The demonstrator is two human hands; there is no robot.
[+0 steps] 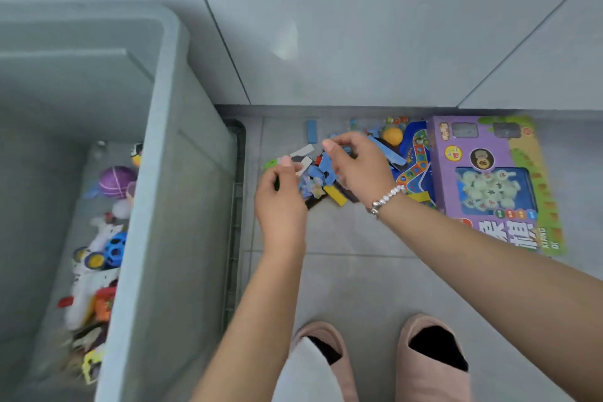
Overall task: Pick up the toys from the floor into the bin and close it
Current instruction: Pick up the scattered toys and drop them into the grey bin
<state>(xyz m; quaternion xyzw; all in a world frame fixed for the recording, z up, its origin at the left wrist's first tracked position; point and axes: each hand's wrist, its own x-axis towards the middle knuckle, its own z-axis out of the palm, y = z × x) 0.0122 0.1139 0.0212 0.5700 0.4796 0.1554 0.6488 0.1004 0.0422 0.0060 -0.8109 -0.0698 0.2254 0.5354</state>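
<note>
While both arms are stretched down toward the pale tiled floor (359,271), a tall grey plastic bin (169,206) is seen standing open at the far left, its lid not visible. Inside it a jumble of toys is already held — a purple ball (115,181), a blue perforated ball (116,248) and a white plastic figure (88,287) among them. Just right of the bin, the left hand (280,202) is lowered over a heap of small flat pieces in blue, white, yellow and black (321,178); its fingers are curled over some of these pieces, though exactly which ones are gripped cannot be told. Beside it the right hand (359,166), with a white beaded bracelet (386,199) at the wrist, is bent over the same heap, its fingertips pinching at the blue pieces. Further right a blue game board (416,157) is lain on by an orange ball (392,135) — marbles are scattered just behind it. At the far right a purple cardboard chess-set box (489,183) is laid flat on the floor. Pink slippers (430,359) are seen at the bottom edge.
</note>
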